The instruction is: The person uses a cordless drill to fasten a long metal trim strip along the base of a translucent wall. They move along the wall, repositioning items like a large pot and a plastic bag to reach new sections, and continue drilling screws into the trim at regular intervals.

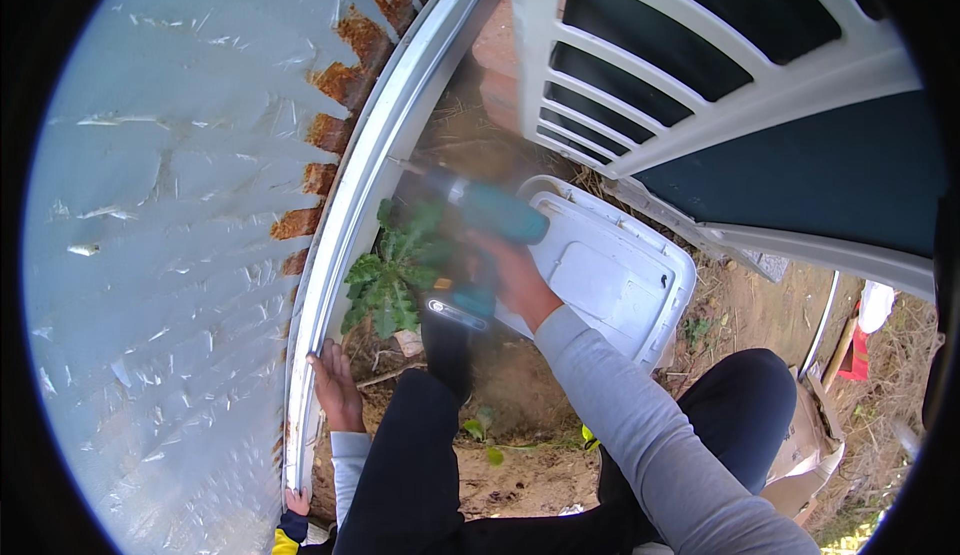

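My right hand (515, 280) is wrapped round the grip of a teal cordless drill (500, 215), which is smeared by motion. The drill points left, and its bit ends at or very near the inner face of a long white gutter-like strip (378, 180); whether it touches cannot be told. Lower down, my left hand (338, 392) rests against the same strip with its fingers stretched out and holds nothing. A leafy green plant (388, 280) grows between the strip and the drill.
Corrugated metal sheeting (180, 235) with rusty edges fills the left. A white plastic lid or tub (610, 270) lies right of the drill, below a white slatted frame (625, 75). Another person's hand (297, 501) touches the strip's near end. Cardboard (805, 445) lies at the right.
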The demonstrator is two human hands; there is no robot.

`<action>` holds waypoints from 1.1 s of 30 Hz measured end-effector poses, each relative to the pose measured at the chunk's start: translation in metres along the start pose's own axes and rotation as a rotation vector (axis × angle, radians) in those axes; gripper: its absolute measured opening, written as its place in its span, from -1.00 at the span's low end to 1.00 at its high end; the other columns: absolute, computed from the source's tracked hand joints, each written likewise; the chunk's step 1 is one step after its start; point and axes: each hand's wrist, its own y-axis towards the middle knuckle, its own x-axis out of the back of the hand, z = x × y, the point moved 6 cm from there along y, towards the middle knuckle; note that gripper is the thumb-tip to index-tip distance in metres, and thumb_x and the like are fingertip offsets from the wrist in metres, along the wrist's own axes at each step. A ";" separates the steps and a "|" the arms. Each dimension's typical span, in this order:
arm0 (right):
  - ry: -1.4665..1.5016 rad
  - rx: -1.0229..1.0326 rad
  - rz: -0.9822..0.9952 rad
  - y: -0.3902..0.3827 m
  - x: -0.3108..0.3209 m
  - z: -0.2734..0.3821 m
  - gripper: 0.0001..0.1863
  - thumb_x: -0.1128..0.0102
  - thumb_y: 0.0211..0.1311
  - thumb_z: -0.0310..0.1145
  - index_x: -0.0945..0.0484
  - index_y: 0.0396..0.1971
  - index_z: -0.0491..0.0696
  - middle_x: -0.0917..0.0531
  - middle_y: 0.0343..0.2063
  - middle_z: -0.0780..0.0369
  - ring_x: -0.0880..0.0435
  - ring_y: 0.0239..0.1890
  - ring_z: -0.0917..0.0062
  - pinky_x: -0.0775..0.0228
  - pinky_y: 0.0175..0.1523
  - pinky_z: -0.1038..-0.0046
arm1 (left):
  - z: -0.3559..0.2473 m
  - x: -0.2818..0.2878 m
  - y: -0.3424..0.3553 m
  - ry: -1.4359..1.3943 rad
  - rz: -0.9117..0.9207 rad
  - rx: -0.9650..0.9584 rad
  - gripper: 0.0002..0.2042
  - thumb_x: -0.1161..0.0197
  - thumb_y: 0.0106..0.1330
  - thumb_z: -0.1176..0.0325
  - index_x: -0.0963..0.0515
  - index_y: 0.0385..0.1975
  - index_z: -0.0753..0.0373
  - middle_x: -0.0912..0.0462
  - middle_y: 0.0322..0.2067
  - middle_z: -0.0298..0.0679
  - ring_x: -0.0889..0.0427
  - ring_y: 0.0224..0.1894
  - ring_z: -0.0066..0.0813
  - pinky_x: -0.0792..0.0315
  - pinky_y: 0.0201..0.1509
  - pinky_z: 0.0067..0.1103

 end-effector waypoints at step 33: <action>-0.137 -0.014 0.055 -0.007 -0.006 0.004 -0.79 -0.43 0.30 -0.22 -0.71 -0.20 -0.02 -0.64 -0.55 0.34 -0.55 -0.53 0.69 -0.29 -0.43 0.56 | 0.006 -0.350 0.043 0.006 0.494 0.046 -0.17 -0.09 0.50 -0.29 -0.17 0.53 0.25 -0.37 0.46 -0.29 -0.45 0.24 -0.49 -0.36 0.27 -0.56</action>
